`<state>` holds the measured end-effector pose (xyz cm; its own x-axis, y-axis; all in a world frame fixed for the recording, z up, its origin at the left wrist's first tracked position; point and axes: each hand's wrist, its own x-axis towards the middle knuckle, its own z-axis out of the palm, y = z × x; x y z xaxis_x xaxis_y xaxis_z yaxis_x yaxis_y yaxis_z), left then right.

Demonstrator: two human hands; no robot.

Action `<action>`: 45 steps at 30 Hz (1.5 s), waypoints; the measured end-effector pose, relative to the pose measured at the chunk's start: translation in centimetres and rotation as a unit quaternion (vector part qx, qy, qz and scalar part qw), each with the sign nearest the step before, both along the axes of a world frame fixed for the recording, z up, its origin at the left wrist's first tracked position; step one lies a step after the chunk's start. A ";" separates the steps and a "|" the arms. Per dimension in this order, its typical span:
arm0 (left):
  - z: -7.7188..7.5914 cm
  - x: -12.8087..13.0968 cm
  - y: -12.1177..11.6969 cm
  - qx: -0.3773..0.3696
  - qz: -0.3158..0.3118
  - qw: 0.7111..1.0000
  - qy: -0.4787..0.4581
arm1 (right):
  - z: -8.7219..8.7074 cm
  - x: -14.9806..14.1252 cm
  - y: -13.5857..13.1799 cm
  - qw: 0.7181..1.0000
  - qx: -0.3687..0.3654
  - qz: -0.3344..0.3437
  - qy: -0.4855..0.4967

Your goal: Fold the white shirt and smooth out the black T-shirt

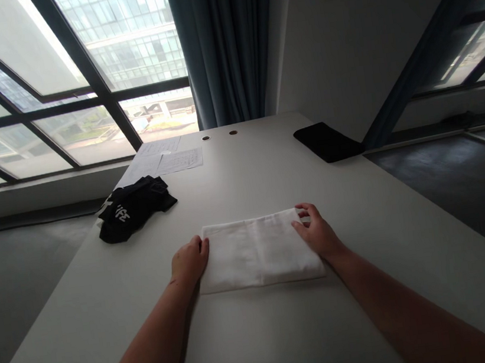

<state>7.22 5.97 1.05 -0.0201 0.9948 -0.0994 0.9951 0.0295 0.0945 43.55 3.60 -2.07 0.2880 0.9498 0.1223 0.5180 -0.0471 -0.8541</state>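
Across the pale worktop (252, 186), the folded white cloth (258, 254) lies flat before the person, its long axis running left to right. The left hand (190, 257) and right hand (315, 228) pinch its short ends, fingers partly curled; fingertips beneath are hidden. Bare surface surrounds it, with black fabric (136, 206) farther left.

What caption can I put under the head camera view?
The left hand and right hand at opposite ends of a folded white cloth on a white table, black fabric farther left.
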 end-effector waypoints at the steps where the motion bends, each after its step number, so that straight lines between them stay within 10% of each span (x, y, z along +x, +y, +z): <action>1: -0.1 0.0 0.0 0.002 0.003 1.000 -0.003 | 0.1 0.2 0.0 0.999 -0.011 -0.016 0.048; 8: -0.2 0.0 0.1 0.003 0.019 1.000 -0.009 | 2.2 1.7 -1.0 0.934 -0.119 0.041 0.334; 18: 0.0 0.0 0.3 0.003 0.017 1.000 -0.015 | 2.4 3.8 -1.6 0.928 -0.170 0.303 0.132; 29: -0.4 -0.4 0.7 0.016 0.015 0.995 -0.101 | 1.2 3.2 -1.3 0.953 -0.149 0.247 0.092; 45: 0.0 -0.1 0.6 0.004 0.002 0.995 -0.099 | 4.2 3.0 0.3 0.954 -0.110 0.276 -0.045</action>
<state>7.14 6.55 1.10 -0.0055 0.9957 -0.0930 0.9568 0.0322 0.2890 46.58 3.87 2.18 -0.2660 0.9592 -0.0963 0.5868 0.0819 -0.8056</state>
